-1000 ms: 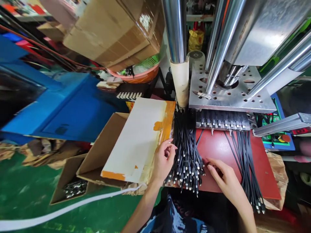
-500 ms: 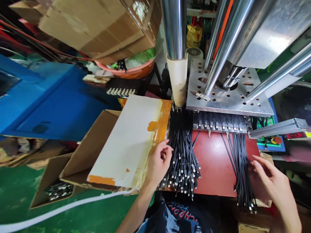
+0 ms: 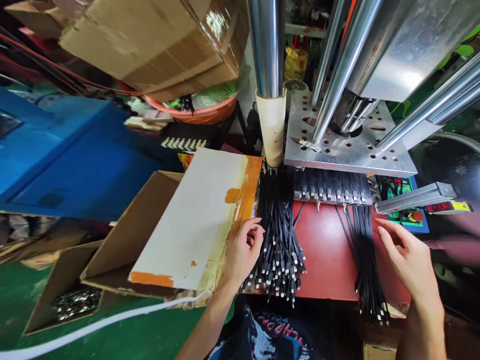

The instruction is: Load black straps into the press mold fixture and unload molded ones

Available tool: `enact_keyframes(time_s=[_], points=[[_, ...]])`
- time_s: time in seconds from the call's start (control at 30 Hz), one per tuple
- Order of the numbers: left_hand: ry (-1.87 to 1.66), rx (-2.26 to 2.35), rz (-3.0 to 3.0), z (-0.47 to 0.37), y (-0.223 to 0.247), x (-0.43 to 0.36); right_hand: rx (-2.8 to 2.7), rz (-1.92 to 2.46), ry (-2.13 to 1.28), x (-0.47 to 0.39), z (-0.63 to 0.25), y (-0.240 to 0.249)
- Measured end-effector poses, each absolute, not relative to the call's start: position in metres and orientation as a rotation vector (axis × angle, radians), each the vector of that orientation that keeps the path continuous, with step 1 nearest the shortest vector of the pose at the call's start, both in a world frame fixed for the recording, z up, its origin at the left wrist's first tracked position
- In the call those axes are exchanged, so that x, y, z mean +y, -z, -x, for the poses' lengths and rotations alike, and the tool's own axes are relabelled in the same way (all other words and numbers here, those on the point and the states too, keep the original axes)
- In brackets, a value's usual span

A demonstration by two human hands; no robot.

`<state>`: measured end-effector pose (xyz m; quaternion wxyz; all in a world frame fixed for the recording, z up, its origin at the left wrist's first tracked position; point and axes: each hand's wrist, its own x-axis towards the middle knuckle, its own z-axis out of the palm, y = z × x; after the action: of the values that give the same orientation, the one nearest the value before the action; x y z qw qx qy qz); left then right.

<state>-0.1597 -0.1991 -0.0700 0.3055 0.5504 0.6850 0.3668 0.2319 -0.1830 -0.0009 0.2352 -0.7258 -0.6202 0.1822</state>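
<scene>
My left hand (image 3: 243, 250) is over the right edge of the board (image 3: 180, 220), just left of the cable pile (image 3: 279, 245). My right hand (image 3: 407, 257) is just right of the other cable bunch (image 3: 367, 257). Both lots are on the tabletop (image 3: 326, 245), and behind it the mould (image 3: 333, 199) sits under the press plate (image 3: 352, 155), control panel (image 3: 403, 186) off to the right. Board's partly over a carton (image 3: 123, 240); further left there's a smaller carton (image 3: 52, 280) holding bits (image 3: 77, 302) I can't really make out.

Thick black cable bundle (image 3: 279, 240), thinner bundle (image 3: 369, 270)
Toward red surface (image 3: 326, 255) left and right edges, some silver tips (image 3: 380, 317) overhanging front.
</scene>
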Motion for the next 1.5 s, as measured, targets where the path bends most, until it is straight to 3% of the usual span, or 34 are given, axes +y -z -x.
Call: enact_keyframes(time_s=[0.27,0.57,0.77,0.9,1.07,1.2,1.3,1.4,1.5], points=[[-0.972,1.806,-1.455,0.160,0.069,-0.198,-2.249,1.539,-0.372,-0.099,-0.187,-0.052],[-1.002,1.781,-1.491,0.160,0.072,-0.200,-2.447,1.735,0.101,0.000,-0.158,-0.022],[-1.012,1.767,-1.498,0.160,0.073,-0.197,-2.417,1.639,0.275,0.053,-0.139,-0.011],[-1.195,1.759,-1.609,0.158,0.070,-0.209,-2.380,1.609,0.367,0.012,-0.136,-0.023],[-1.479,1.593,-1.770,0.152,0.040,-0.228,-2.136,1.299,0.528,-0.111,-0.139,-0.075],[-1.508,1.425,-1.633,0.151,0.000,-0.214,-2.053,1.268,0.301,-0.170,-0.138,-0.127],[-1.241,1.111,-1.462,0.143,-0.011,-0.202,-2.129,1.292,-0.005,-0.185,-0.137,-0.140],[-0.792,0.553,-1.147,0.119,0.001,-0.210,-2.184,1.363,-0.229,-0.197,-0.135,-0.127],[-0.573,0.231,-0.837,0.087,0.017,-0.232,-2.193,1.424,-0.309,-0.207,-0.129,-0.108]])
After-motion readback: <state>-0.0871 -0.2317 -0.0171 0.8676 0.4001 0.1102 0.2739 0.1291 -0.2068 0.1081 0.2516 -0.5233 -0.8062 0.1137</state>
